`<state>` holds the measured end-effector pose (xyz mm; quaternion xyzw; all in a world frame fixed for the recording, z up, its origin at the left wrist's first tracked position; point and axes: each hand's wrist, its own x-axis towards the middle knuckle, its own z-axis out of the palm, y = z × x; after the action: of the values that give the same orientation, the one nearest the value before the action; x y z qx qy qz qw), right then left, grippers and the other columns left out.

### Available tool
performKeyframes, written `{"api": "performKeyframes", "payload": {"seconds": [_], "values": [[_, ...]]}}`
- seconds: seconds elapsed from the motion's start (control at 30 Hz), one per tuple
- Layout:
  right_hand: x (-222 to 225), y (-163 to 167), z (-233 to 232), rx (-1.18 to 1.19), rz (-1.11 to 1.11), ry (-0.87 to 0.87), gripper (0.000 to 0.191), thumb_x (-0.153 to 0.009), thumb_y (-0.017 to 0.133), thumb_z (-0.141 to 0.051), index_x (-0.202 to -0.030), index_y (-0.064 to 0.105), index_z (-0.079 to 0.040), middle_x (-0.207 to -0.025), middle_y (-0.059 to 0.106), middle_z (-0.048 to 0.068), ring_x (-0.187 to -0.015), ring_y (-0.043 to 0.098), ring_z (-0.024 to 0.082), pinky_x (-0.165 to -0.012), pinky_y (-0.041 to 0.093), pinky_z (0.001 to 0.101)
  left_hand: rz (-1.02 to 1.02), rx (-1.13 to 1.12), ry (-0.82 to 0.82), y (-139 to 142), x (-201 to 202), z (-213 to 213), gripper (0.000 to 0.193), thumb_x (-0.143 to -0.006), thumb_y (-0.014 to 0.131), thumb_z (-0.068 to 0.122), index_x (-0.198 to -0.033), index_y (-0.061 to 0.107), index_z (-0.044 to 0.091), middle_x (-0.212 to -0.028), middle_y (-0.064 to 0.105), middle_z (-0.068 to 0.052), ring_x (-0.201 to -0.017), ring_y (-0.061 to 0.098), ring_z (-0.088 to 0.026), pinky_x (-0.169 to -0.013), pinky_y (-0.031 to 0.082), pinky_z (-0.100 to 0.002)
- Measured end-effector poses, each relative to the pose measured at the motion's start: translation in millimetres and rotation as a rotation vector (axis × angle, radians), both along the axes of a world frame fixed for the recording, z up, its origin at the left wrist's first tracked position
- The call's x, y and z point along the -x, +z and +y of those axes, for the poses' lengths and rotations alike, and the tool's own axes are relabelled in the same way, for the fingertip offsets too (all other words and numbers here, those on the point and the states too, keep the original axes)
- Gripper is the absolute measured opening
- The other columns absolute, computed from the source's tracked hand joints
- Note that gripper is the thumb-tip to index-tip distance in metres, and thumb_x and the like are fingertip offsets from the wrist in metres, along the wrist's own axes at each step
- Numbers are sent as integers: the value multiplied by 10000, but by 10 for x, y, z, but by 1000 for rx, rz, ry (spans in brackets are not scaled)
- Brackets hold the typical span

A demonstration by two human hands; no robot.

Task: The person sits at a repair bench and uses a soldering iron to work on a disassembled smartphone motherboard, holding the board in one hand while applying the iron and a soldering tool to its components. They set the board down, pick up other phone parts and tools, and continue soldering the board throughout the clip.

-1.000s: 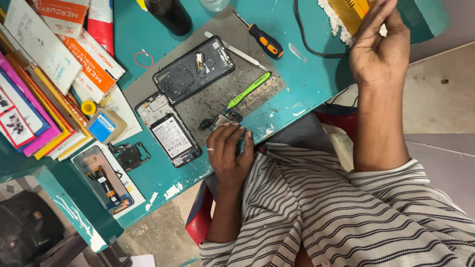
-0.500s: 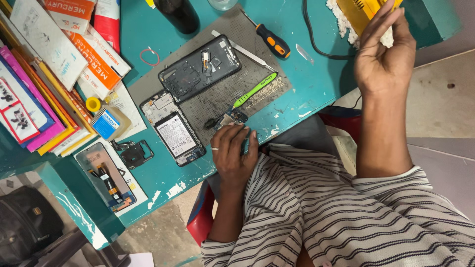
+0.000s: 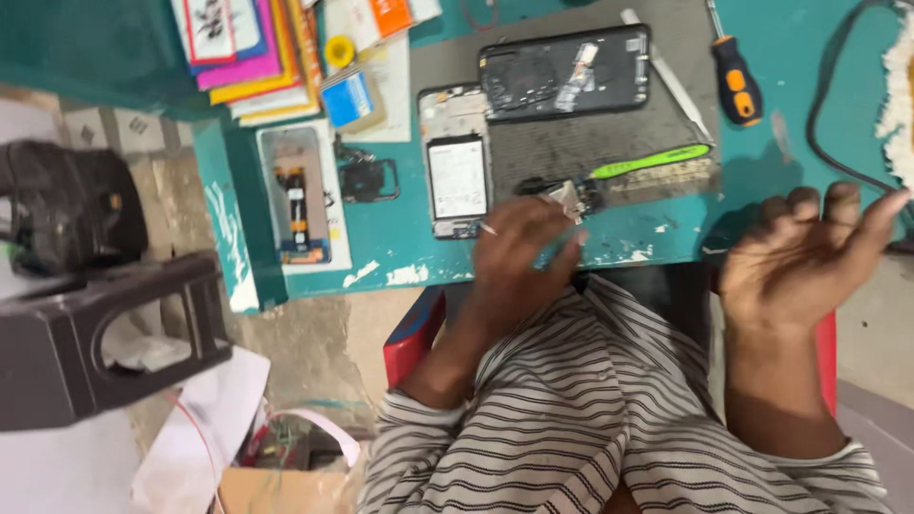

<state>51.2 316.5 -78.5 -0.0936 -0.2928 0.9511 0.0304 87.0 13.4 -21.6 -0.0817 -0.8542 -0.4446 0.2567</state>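
My left hand [image 3: 522,249] rests on the front edge of the teal table [image 3: 762,38], its fingertips pinched on a small metal part [image 3: 568,197] at the edge of a grey work mat [image 3: 609,128]. Just left of it lies an opened phone frame with a white battery [image 3: 457,173]. A black phone back housing [image 3: 566,71] lies on the mat, a green pry tool [image 3: 652,160] beside it. My right hand [image 3: 807,257] hovers off the table's front edge, palm up, fingers spread and empty.
An orange-and-black screwdriver [image 3: 738,81], a white spudger [image 3: 668,78], a black cable [image 3: 826,114] and white cloth [image 3: 895,95] lie at the back right. At left are another opened phone [image 3: 297,195], a small black part [image 3: 367,177] and coloured packages [image 3: 248,48]. A black stool [image 3: 95,333] stands on the floor.
My right hand has come back from the far right of the table to its front edge and opened palm up. The view has swung round; my left hand stays at the mat's edge.
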Motion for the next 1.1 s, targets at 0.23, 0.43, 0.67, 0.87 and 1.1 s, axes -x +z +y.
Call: {"api": "performKeyframes", "payload": {"seconds": [0.23, 0.43, 0.67, 0.87, 1.1], "values": [[-2, -85, -448, -700, 342, -92, 343, -1225, 612, -336, -1180, 401, -69, -802, 532, 132, -643, 555, 182, -589, 555, 358, -89, 590, 273, 452, 516, -1795, 724, -757, 867, 60, -1405, 548, 7, -1332, 592, -230, -1235, 561, -422, -1058, 457, -522], [-14, -7, -448, -728, 410, -76, 380, -1175, 631, -360, -1156, 391, -65, -814, 560, 150, -644, 587, 197, -590, 584, 361, -280, 698, 137, 364, 713, -1935, 696, -778, 864, 16, -1407, 568, 29, -1392, 586, -188, -1272, 567, -410, -1036, 437, -515], [-109, 240, -610, -737, 505, -42, 507, -1038, 678, -437, -1292, 487, -43, -1064, 647, 182, -857, 709, 255, -692, 635, 358, -297, 377, 169, 560, 347, -1682, 669, -908, 853, 54, -1474, 506, -30, -1339, 524, -216, -1263, 556, -401, -1116, 469, -485], [-290, 524, -1004, -916, 680, 585, 993, -806, 928, -159, -1581, 313, -68, -1596, 410, 188, -1462, 490, 292, -1194, 482, 412, -412, -170, -409, 618, -73, -552, 695, -758, 948, 176, -1363, 621, 74, -1306, 676, -104, -1197, 689, -254, -1074, 562, -365], [-203, 538, -1021, -966, 581, 671, 817, -768, 907, -76, -1483, 512, -46, -1373, 639, 133, -1191, 682, 190, -1014, 567, 304, -509, -266, -408, 594, -126, -299, 781, -718, 968, 233, -1404, 636, 62, -1228, 671, -95, -1130, 691, -216, -977, 581, -328]]}}
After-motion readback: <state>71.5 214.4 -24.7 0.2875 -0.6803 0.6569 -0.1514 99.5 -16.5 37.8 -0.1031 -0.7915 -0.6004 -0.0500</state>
